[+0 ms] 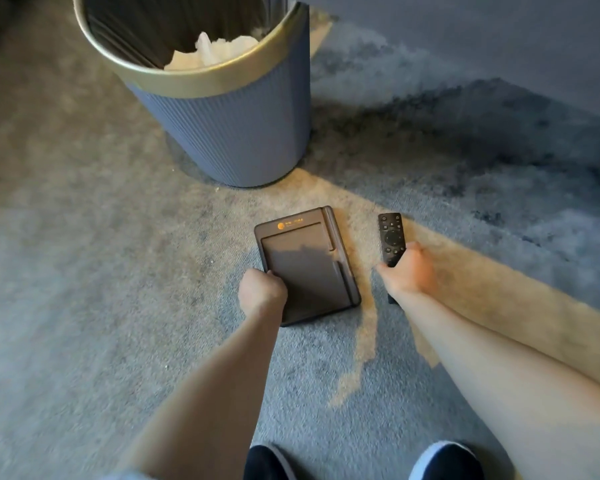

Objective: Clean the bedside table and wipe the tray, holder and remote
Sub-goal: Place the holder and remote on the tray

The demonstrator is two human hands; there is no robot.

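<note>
A flat dark tray (309, 268) with an orange logo near its far edge lies on the grey carpet at the middle of the head view. My left hand (262, 291) grips its near left edge, fingers curled over the rim. To the right, a slim black remote (390, 235) with round buttons points away from me. My right hand (409, 271) is closed around the remote's lower half, and its near end pokes out below my wrist. I cannot tell whether either object is lifted off the carpet. No holder shows in this view.
A ribbed grey-blue waste bin (236, 133) with a gold rim stands just beyond the tray, holding white crumpled tissue (215, 53). A band of warm light crosses the carpet by the remote. My two shoes (444, 462) sit at the bottom edge.
</note>
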